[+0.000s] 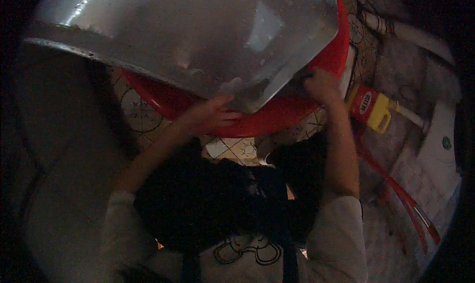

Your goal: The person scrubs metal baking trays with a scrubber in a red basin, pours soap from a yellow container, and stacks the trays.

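Observation:
A large, shiny metal tray (198,41) with a raised rim leans over a wide red basin (247,125), its near corner pointing towards me. Whitish suds cling to the metal close to that corner. My left hand (213,116) is at the tray's near edge, thumb above and fingers below, gripping the rim. Beside the tray's right edge, over the basin, my right hand (324,87) is closed with its fingers curled. Something small and dark shows at those fingertips, too dim to make out.
To the right lies a yellow jug (380,114) with a red label. A long red strip-like thing (391,181) stretches beyond it, near a pale panel (443,144). Patterned tiles (141,115) show around the basin. A dark surface (64,134) fills the left side.

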`<act>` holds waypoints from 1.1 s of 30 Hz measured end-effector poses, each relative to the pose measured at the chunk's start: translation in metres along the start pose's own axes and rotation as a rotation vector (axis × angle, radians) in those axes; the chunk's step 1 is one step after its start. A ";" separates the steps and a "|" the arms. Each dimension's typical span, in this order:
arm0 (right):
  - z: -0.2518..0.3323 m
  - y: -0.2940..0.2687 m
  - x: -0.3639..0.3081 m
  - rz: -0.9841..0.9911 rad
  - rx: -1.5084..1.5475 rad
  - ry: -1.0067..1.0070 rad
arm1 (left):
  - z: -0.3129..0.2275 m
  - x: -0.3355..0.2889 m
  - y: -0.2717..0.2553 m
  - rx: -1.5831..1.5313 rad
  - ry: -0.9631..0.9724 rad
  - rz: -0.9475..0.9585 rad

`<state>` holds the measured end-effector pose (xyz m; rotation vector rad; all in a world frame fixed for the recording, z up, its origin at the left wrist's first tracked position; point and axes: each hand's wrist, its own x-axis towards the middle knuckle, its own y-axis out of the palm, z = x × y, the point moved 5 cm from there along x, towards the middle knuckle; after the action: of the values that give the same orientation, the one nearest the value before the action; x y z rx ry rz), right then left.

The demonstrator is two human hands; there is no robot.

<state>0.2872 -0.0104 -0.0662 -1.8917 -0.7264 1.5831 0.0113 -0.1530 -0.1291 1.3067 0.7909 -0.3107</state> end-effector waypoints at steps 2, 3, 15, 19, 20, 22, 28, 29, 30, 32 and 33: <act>0.008 -0.056 -0.012 -0.398 0.229 -0.018 | 0.004 0.015 -0.019 0.008 0.030 0.014; 0.021 -0.063 -0.017 -0.461 0.436 -0.147 | 0.004 0.023 -0.023 0.032 0.062 0.022; 0.214 -0.137 0.022 -1.280 0.472 -0.907 | 0.000 0.002 -0.005 0.325 0.115 -0.005; 0.211 -0.160 0.011 -1.444 0.603 -0.797 | 0.004 0.023 -0.028 0.389 0.127 0.068; 0.215 -0.138 0.008 -1.332 0.571 -0.827 | -0.004 0.014 -0.012 0.434 0.103 0.036; 0.270 -0.067 -0.020 -1.057 0.203 -1.294 | -0.006 0.010 -0.003 0.430 0.096 0.022; 0.367 -0.177 -0.055 -1.508 0.186 -1.275 | -0.001 0.025 -0.015 0.318 0.122 0.069; 0.378 -0.214 -0.053 -1.454 0.368 -1.231 | 0.006 0.041 -0.035 0.361 0.069 0.138; 0.364 -0.248 -0.039 -1.419 0.363 -1.123 | 0.010 0.057 -0.035 0.432 -0.007 0.252; 0.334 -0.288 -0.014 -1.339 0.421 -0.950 | 0.015 0.064 -0.044 0.371 -0.044 0.140; 0.304 -0.282 0.007 -1.371 0.476 -0.878 | 0.018 0.064 -0.047 0.330 -0.048 0.075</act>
<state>-0.0262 0.2143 0.0874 -0.0328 -1.3797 1.2853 0.0333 -0.1683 -0.2063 1.6284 0.6661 -0.4238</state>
